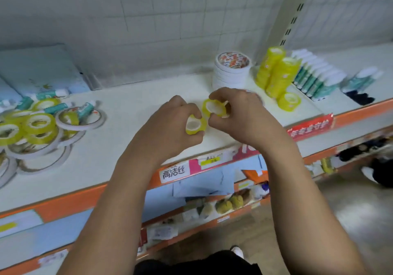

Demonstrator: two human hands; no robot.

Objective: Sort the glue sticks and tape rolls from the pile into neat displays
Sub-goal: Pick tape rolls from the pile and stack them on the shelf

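Your left hand (170, 123) grips one yellow roll (195, 125), your right hand (236, 108) another (213, 107), both above the shelf (131, 108), probably bound for the stacks (276, 74).

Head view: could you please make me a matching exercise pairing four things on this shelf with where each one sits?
Things:
1. stack of white flat tape rolls with a printed top
2. row of green-and-white glue sticks
3. small yellow tape roll with a white core
4. loose pile of tape rolls and glue sticks
Places:
A. far left of the white shelf
B. gripped in the left hand
C. just left of the tall yellow tape stacks
D. just right of those stacks
Pairs: 1-C, 2-D, 3-B, 4-A.
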